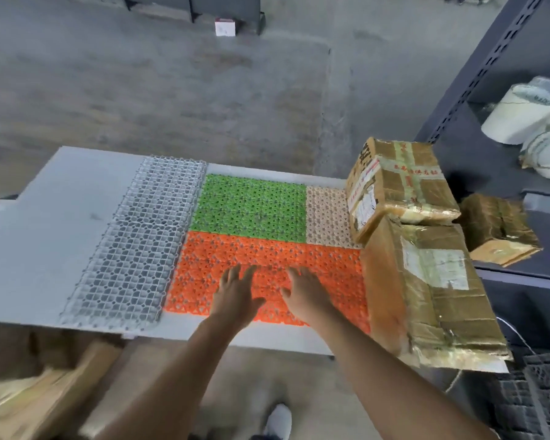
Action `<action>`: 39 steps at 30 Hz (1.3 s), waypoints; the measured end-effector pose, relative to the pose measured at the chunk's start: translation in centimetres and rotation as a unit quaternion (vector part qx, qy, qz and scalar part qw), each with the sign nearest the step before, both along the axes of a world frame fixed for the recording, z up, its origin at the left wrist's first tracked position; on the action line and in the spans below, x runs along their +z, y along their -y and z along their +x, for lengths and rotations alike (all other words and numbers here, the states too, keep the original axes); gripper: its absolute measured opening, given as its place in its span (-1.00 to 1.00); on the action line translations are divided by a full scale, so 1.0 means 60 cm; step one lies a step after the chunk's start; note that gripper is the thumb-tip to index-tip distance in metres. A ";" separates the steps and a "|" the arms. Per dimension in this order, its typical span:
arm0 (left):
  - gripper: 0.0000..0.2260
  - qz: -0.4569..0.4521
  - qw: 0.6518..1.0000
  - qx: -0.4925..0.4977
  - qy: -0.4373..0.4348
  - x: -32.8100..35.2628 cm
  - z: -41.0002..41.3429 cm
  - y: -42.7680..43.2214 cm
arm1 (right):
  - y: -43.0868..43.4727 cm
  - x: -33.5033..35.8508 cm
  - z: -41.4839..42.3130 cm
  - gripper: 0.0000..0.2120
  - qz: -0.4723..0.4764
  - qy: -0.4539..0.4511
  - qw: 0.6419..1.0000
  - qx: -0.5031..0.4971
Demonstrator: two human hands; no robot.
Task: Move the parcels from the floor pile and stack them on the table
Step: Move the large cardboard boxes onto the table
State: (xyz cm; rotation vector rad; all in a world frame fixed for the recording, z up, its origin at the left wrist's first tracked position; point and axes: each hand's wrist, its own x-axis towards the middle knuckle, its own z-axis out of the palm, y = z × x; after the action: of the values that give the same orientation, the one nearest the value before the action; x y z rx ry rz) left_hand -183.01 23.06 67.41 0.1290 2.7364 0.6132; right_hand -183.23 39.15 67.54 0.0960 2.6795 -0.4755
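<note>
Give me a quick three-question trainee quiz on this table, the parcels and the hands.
1. True or false: the left hand and the right hand are each gripping a parcel.
2. Which colour of mat lies beneath both hands? A green, B orange, C grey.
3. Fill in: from the person's view, the large parcel lies at the ____ end of the table.

Key:
1. False. Both hands are open and hold nothing.
2. B, the orange mat.
3. Right.
</note>
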 end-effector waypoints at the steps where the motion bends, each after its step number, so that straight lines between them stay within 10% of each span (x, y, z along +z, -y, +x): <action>1: -0.29 0.002 1.000 0.016 -0.007 0.011 0.009 0.019 | 0.025 0.007 -0.003 -0.45 -0.009 -0.005 1.000 0.009; 18: -0.41 0.020 0.942 0.320 -0.096 0.118 0.434 0.584 | 0.659 0.098 0.285 -0.53 -0.127 -0.032 0.953 0.273; 39: -0.43 0.023 0.789 0.607 0.089 0.016 0.916 1.123 | 1.288 -0.021 0.627 -0.52 -0.113 0.124 0.839 0.518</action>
State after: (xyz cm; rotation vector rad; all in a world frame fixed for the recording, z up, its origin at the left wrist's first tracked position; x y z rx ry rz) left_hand -128.03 -44.35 68.40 -1.6800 2.2856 0.8855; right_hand -145.58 -38.15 66.28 -1.2013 1.9868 -0.3579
